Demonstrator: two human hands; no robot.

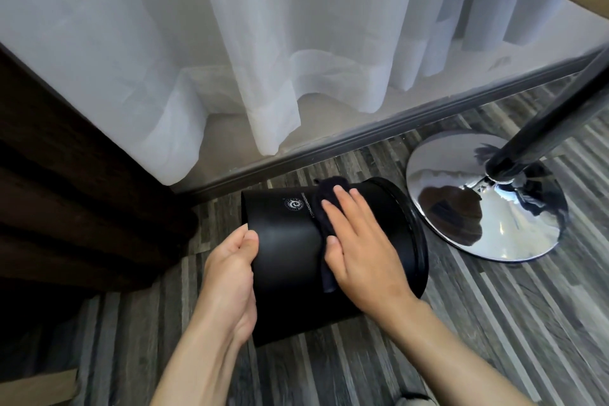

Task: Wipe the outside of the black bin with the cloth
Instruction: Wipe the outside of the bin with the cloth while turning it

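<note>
The black bin (286, 254) lies on its side on the floor, its base to the left and its rimmed mouth to the right. A small white logo shows on its upper wall. My left hand (230, 273) grips the base edge and steadies the bin. My right hand (356, 250) lies flat on the bin's curved side, pressing a dark cloth (324, 204) against it. The cloth sticks out past my fingertips and trails down under my palm; most of it is hidden by the hand.
A shiny chrome table base (514, 227) with a dark pole (540, 135) stands just right of the bin's mouth. White sheer curtains (263, 59) hang behind along a grey skirting strip. A dark brown curtain (66, 208) hangs at the left. The floor is grey wood-pattern.
</note>
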